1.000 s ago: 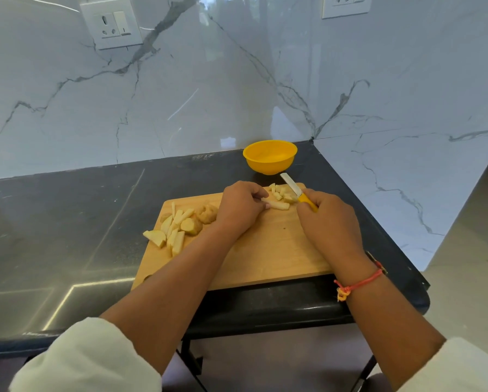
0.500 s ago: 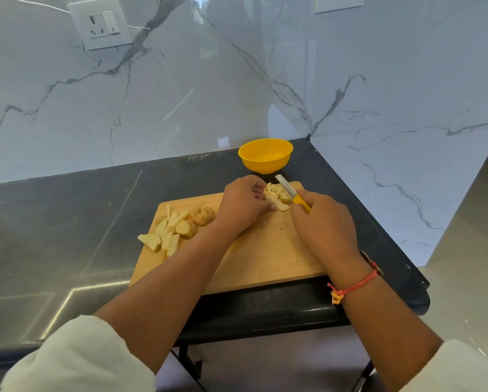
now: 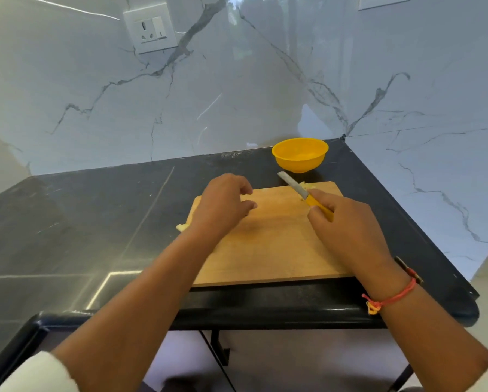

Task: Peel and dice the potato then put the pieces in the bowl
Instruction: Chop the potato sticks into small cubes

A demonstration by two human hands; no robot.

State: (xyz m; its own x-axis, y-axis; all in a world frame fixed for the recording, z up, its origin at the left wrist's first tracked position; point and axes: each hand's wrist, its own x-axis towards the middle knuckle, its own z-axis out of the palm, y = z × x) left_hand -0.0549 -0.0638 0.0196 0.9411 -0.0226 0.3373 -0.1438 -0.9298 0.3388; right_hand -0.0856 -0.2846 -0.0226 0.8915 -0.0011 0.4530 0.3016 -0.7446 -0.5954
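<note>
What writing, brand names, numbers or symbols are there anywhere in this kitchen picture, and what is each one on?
No readable text anywhere.
Wall socket plate: plain, no lettering shows.
Second plate at the top edge: cut off, nothing legible.
Pale marks on the countertop by the wall: too blurred to tell if they are print.
Bowl, knife, cutting board: no labels visible.
</note>
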